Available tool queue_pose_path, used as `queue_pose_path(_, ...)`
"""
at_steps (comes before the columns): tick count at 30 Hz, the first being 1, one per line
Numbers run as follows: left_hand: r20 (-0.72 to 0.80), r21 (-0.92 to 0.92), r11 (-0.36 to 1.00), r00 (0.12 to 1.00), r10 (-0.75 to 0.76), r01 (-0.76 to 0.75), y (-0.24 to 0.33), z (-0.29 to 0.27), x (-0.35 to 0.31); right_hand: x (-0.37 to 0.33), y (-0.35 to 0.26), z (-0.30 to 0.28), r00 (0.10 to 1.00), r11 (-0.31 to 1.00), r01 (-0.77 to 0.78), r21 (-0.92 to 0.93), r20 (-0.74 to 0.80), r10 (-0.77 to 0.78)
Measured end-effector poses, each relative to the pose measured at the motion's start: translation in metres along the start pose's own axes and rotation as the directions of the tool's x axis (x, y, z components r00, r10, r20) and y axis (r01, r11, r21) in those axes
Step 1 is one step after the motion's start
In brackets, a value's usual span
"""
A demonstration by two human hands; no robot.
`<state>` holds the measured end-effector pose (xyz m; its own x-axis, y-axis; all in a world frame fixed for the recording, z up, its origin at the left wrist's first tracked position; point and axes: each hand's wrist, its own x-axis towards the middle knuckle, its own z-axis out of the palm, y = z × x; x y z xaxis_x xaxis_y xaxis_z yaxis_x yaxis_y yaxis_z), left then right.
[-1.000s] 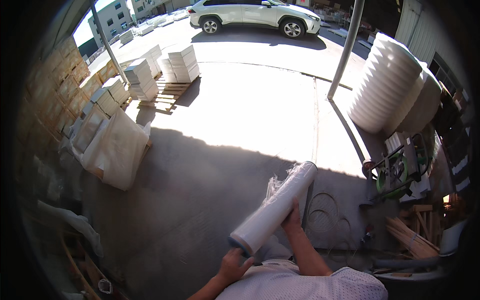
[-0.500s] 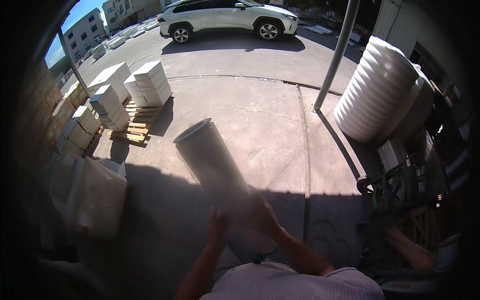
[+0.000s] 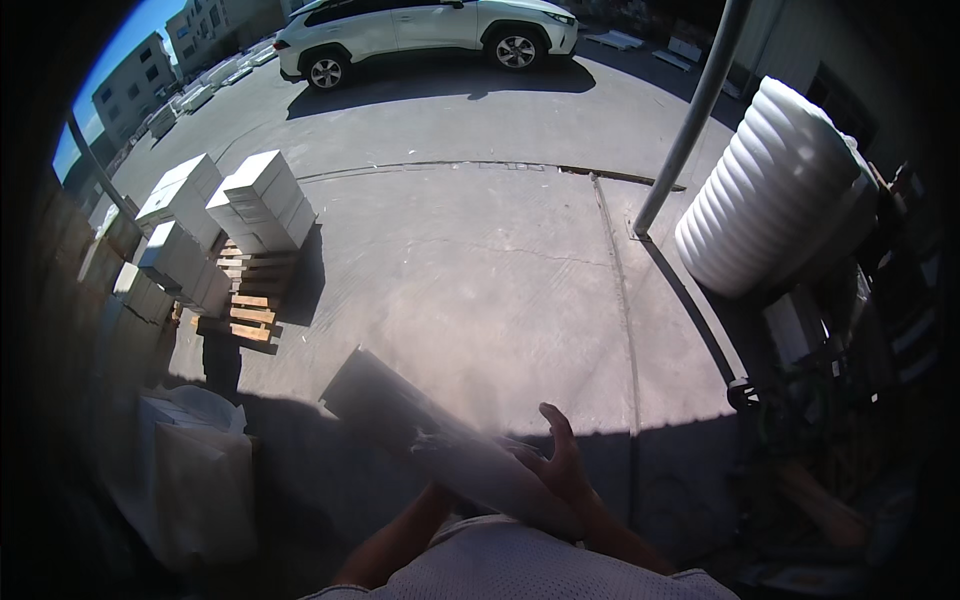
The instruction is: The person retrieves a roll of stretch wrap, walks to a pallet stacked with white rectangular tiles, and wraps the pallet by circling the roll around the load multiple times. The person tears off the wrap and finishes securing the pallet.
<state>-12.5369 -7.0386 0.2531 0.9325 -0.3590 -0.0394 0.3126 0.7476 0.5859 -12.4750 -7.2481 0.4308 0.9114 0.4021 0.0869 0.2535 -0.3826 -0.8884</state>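
A pale, cloudy roll of stretch film (image 3: 450,440) lies slantwise across the front of my body. Its far end points up and left, and a ragged loose flap shows on its side. My left hand (image 3: 440,497) holds the roll from underneath; most of its fingers are hidden behind it. My right hand (image 3: 562,468) is at the roll's right side, with one digit raised and spread away from the others. Some of its fingers reach the film's surface, but dim light and blur hide exactly how they touch.
White blocks (image 3: 262,205) stand stacked on a wooden pallet (image 3: 250,315) at the left, with a pale wrapped bundle (image 3: 205,490) nearer. A grey post (image 3: 690,120) and large white ribbed rolls (image 3: 765,190) are on the right. A white car (image 3: 430,32) is parked beyond.
The roll has come down toward my body and tilted further to the left. My right hand has loosened, one digit now lifted off. The view has shifted a little.
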Motion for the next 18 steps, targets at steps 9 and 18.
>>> queue_pose_path(9, 0.000, 0.185, 0.982, 0.999, -0.033, 0.033, 0.122, -0.004, 0.261, 0.276, 0.055, -0.051, 0.896, 0.951, -0.217, 0.219, 0.431, 0.105)
queue_pose_path(18, -0.122, 0.308, 0.951, 0.990, 0.066, -0.026, 0.213, -0.082, 0.451, 0.531, 0.120, -0.079, 0.913, 0.960, -0.268, 0.076, 0.339, 0.228)
